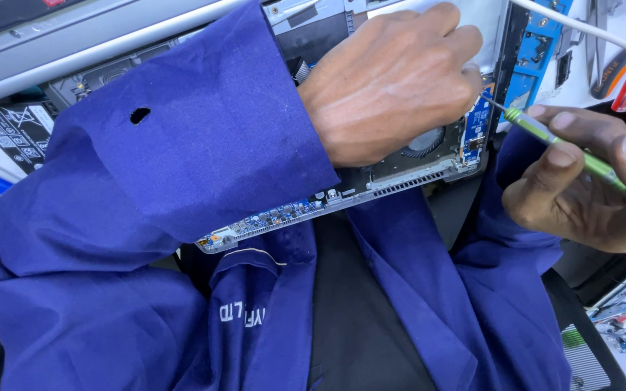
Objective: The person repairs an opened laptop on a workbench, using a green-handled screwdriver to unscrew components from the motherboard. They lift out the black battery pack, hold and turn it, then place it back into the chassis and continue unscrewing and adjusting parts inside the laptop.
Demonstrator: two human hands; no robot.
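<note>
Pinching a green screwdriver (559,145) in the right hand (588,181), its tip at the opened laptop's (400,174) right edge by the fan (423,141), left hand (393,80) pressing flat, emptily; internals already exposed, board unremoved

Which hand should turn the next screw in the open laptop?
Probably the right hand: it grips the green screwdriver, whose tip points at the blue board. The left hand holds no tool and rests on the laptop, steadying it.

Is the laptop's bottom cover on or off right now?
Off. The open grey laptop shows its bare round cooling fan and blue circuit board, beneath the left hand.
</note>
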